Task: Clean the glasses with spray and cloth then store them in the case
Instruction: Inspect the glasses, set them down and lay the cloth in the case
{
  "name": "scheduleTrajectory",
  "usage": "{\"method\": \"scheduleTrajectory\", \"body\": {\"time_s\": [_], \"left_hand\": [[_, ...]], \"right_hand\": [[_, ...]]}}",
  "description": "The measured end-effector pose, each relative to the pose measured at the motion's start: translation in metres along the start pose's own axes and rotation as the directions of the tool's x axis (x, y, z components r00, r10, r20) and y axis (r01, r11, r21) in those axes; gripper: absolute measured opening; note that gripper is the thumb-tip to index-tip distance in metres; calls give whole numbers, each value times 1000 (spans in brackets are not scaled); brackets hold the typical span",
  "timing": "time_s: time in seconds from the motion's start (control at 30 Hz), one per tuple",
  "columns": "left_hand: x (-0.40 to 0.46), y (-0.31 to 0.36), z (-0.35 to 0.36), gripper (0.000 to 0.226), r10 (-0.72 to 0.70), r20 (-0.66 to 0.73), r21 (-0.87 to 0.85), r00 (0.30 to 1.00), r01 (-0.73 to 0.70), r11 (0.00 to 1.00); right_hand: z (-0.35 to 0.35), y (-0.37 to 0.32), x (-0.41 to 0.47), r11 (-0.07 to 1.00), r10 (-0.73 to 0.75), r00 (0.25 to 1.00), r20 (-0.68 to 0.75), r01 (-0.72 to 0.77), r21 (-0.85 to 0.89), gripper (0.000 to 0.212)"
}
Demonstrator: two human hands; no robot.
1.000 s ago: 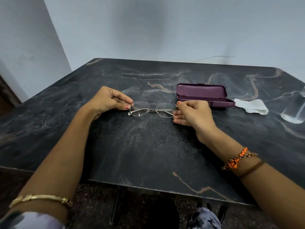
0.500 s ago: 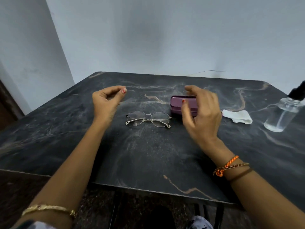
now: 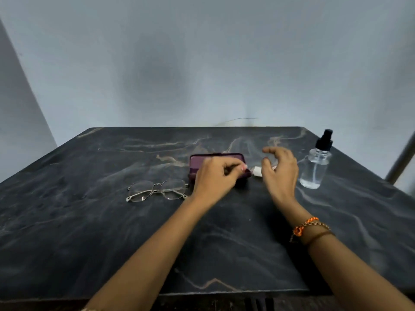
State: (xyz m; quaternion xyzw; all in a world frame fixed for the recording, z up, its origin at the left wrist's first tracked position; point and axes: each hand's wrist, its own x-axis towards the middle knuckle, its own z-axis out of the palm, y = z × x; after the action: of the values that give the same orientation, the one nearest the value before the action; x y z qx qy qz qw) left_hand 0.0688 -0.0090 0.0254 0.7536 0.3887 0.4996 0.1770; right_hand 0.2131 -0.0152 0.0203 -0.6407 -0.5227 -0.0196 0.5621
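Thin metal-framed glasses [image 3: 157,190] lie folded on the dark marble table [image 3: 89,221], left of centre. Just right of them, a purple case [image 3: 197,163] lies shut. My left hand [image 3: 215,178] hovers over the front of the case. Its fingers are loosely curled and point right, and I see nothing held in them. A white cloth [image 3: 257,171] shows only as a small patch between my two hands. My right hand [image 3: 280,173] hangs over the cloth with its fingers spread and bent. A clear spray bottle [image 3: 315,168] with a black pump stands upright to the right.
The table's near edge [image 3: 224,294] runs below my forearms. A grey wall stands close behind the far edge. A pale slanted pole [image 3: 402,158] rises beyond the right corner.
My left hand swung right from beside the glasses to over the case. My right hand moved from the case to above the cloth. The camera tilted up and right, so the whole bottle now shows.
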Motion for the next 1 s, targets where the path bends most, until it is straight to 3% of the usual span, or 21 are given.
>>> {"method": "scheduleTrajectory", "body": {"time_s": [0.23,0.4,0.67,0.8,1.0], "left_hand": [[-6,-2,25,12,195,-135,78,971,-186,980],[-12,-6,26,12,181,-127,63,975,-174,983],[-10,-5,29,15,145,-137,-52,980,-153,987],[-8,-3,28,11,61,-189,-115,980,-84,990],[-6,-5,20,10,5,-197,-130,980,-31,991]], "right_hand": [[-1,30,18,956,188,964,187,-136,-260,38],[-3,36,21,923,253,935,250,-156,-352,42],[-4,41,22,945,280,944,174,-239,-224,38],[-6,33,22,982,150,985,85,-139,-124,29],[-17,10,22,985,-20,1000,23,15,173,15]]}}
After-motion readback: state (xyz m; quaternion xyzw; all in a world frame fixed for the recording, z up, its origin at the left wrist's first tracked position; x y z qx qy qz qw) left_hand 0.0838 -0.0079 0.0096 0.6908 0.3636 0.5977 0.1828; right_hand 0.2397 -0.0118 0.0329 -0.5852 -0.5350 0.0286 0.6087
